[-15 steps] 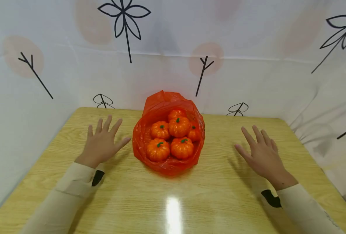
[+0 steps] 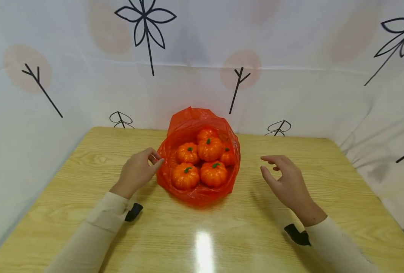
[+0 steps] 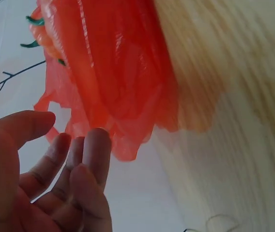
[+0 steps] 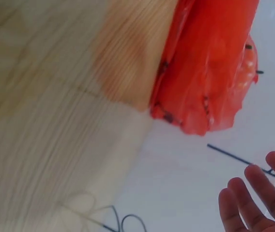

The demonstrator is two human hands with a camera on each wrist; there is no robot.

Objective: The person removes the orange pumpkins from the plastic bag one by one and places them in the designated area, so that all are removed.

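Six orange pumpkins (image 2: 210, 149), each visible stem green, lie in one red plastic bag (image 2: 197, 196), its mouth open, near the middle of one wooden table (image 2: 174, 235). Two hands flank the bag. The left hand (image 2: 135, 171) is at the bag's left rim, its fingers loosely curved and its thumb apart from them; whether a fingertip touches the plastic cannot be told. The right hand (image 2: 288, 184) is raised, well apart from the bag on the other side, fingers gently bent, thumb separated from the forefinger, gripping nothing.

The head view alone shows all six pumpkins. The left wrist view gives the bag's outer wall, with three stems at its mouth and a clear gap between thumb and fingers. The right wrist view adds small dark marks (image 4: 167, 117) low on the bag, too indistinct to identify as lettering. Two many-petalled flowers (image 2: 144, 15) drawn in black line appear on the white cloth (image 2: 290, 87) behind.
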